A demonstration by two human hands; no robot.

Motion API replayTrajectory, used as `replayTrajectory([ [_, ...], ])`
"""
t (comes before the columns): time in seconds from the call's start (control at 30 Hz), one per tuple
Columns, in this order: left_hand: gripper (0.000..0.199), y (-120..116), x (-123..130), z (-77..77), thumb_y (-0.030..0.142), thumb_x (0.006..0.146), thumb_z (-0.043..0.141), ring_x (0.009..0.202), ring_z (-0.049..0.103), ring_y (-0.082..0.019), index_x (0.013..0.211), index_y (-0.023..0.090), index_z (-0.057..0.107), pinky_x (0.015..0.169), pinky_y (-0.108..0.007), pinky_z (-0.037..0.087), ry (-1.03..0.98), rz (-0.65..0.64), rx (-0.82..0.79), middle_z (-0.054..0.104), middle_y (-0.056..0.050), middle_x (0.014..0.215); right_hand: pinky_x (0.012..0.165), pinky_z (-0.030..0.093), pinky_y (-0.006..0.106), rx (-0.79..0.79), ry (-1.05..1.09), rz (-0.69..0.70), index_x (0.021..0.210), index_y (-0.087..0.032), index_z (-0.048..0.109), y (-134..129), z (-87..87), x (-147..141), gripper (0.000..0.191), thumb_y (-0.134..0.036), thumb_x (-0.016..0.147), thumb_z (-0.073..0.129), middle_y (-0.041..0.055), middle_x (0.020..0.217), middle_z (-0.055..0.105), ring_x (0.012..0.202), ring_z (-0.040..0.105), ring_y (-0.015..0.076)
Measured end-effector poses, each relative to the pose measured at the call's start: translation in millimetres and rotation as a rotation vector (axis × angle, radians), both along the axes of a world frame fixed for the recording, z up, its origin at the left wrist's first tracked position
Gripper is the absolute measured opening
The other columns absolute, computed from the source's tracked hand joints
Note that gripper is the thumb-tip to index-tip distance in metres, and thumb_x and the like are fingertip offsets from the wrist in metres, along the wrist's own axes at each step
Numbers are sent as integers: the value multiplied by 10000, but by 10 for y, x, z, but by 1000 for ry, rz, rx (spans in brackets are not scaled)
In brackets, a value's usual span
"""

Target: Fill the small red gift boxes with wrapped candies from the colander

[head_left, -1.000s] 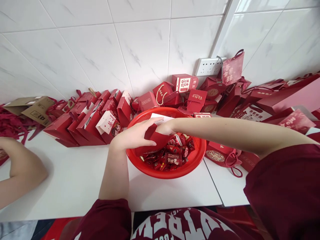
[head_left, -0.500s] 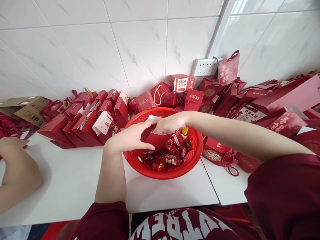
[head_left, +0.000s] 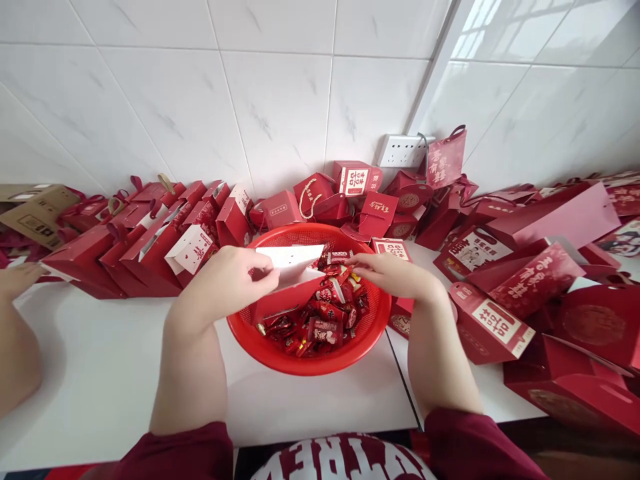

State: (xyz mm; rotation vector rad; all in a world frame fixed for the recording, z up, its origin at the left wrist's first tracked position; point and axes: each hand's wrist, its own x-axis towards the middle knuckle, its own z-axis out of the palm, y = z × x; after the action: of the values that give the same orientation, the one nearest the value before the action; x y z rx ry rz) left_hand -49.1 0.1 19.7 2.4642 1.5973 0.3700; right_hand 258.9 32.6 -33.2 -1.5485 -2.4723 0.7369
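A round red plastic basket (head_left: 313, 365) stands on the white table before me, with wrapped candies (head_left: 326, 330) heaped in it. My left hand (head_left: 227, 283) pinches the left end of a red paper gift box (head_left: 290, 298), whose white-lined flap stands up and whose top is open. The box is tilted over the left side of the basket. Whatever lies inside the box is hidden from me. On the opposite side my right hand (head_left: 395, 272) reaches over the basket's rim, its fingers stretched out at the edge of the candies. Nothing shows in those fingers.
Red gift boxes (head_left: 150, 250) stand in a row at the left, beside a cardboard box (head_left: 35, 217). More boxes (head_left: 495, 323) lie piled at the right. Behind them are a power strip (head_left: 403, 151) and the tiled wall. Another person's arm (head_left: 17, 347) rests at the far left.
My right hand has come out of the gift box and moved right to the candies. The box's white flap now shows more, and my left hand has shifted to its left end. The view has turned slightly.
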Motion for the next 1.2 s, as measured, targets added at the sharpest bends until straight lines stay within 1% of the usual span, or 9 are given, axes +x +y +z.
replayTrajectory([
  [0.13,400,-142,-24,78,403,917,491,530,508,-151,585,223,624,485,-302,348,49,-54,-110,624,-4,629,947,454,370,4,-123,-73,1264,-165,631,165,-185,-160,360,-169,986,401,151,1238,682,1129,643,288],
  [0.23,276,-162,-25,112,416,925,507,677,634,-206,955,338,770,579,-307,461,8,-73,-104,741,31,811,891,461,351,-7,-162,-77,1157,-154,661,240,-261,-249,309,-121,950,435,168,1149,706,1071,664,289],
  [0.3,355,-157,-28,120,431,921,539,830,683,-236,1250,429,672,686,-326,524,-26,-82,-123,756,66,1062,838,471,339,-27,-177,-73,1115,-145,658,274,-324,-287,260,-123,919,488,171,1098,714,1018,678,287],
  [0.37,478,-157,-46,117,482,903,584,969,687,-268,1381,461,560,782,-361,552,-37,-69,-120,694,73,1259,801,479,331,-37,-172,-70,1144,-139,629,295,-385,-303,282,-138,869,563,171,1106,706,1003,677,288],
  [0.5,541,-156,-108,93,573,868,633,1201,610,-321,1385,423,571,955,-431,535,-39,-28,-20,620,50,1382,855,486,338,-4,-119,-75,1304,-142,525,309,-446,-273,556,-165,770,675,176,1270,626,1097,635,296],
  [0.6,546,-85,-94,60,579,861,645,1286,558,-321,1363,365,607,1072,-446,473,-57,-48,-27,614,29,1394,974,448,364,35,-89,-92,1341,-115,496,323,-470,-250,626,-139,745,682,203,1355,553,1237,550,318],
  [0.8,542,151,63,-56,435,865,680,1254,594,-272,1394,371,574,1020,-365,504,-44,-214,-150,577,42,1436,1018,429,312,25,-48,-5,1441,-180,444,385,-576,-276,772,-106,717,700,139,1433,521,1257,551,263],
  [1.03,569,37,-81,44,395,873,661,1233,610,-250,1425,411,526,1001,-331,516,13,-145,-215,569,67,1442,986,425,316,58,-96,-48,1469,-191,421,425,-607,-263,801,-126,734,733,158,1364,552,1226,570,280],
  [1.2,635,-46,-91,156,318,891,633,1268,590,-221,1452,528,421,1026,-305,507,6,-149,-237,528,150,1461,943,428,315,104,-119,-70,1408,-113,470,426,-580,-290,596,-45,821,547,187,1287,613,1192,590,277],
])
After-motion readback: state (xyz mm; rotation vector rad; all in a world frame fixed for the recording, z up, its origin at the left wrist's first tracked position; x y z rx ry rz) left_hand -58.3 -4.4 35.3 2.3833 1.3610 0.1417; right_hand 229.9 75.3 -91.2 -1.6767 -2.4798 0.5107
